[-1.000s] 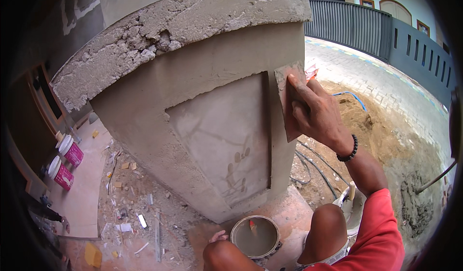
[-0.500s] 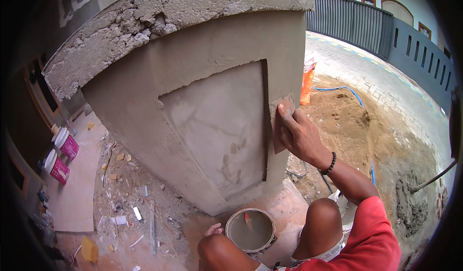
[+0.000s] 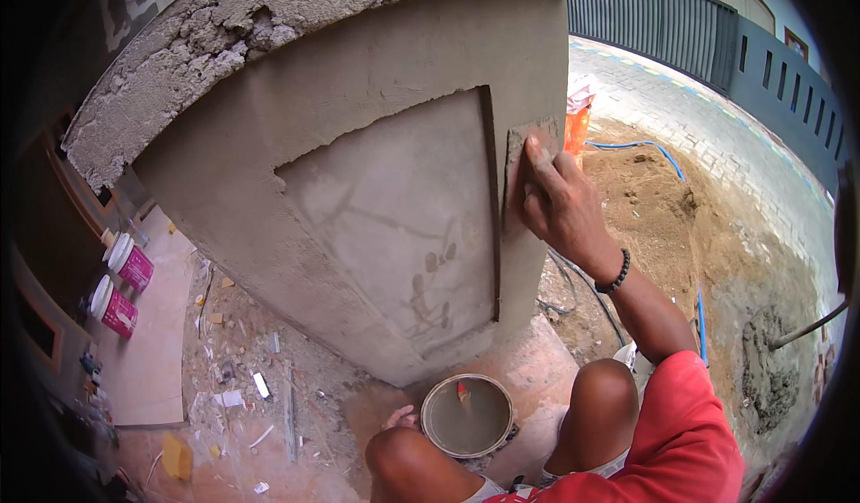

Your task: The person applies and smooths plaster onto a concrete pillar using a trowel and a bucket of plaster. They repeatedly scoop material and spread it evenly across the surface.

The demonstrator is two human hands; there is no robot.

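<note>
Four fingers (image 3: 537,167) of the right hand (image 3: 560,203) lie flat and spread on a small flat float (image 3: 528,140), pressing it against the grey plaster of the pillar (image 3: 358,64); the thumb side is hidden, so I cannot tell whether the hand clasps a handle or only pushes with the palm. The float sits directly under the fingertips, its long axis running up and down along the right edge of the recessed panel (image 3: 394,225), on the narrow strip between that panel and the pillar's corner; the strip continues downward from the hand, toward the floor. The right hand is the one on the tool; the left hand (image 3: 399,418) is low, well apart, its fingers loosely curled beside the left knee and just beside a round bucket (image 3: 466,413) of grey mix, grasping nothing that I can see. A black bead bracelet (image 3: 614,275) circles the right wrist; the sleeve is red.

Outward to the left, two round tubs (image 3: 121,283) with white lids and pink label bands stand side by side near a pale tile; scraps and a yellow piece litter the floor (image 3: 242,386). To the right, an orange-and-white sack (image 3: 578,113) stands behind the pillar by a sand heap (image 3: 663,198); a blue hose crosses it.
</note>
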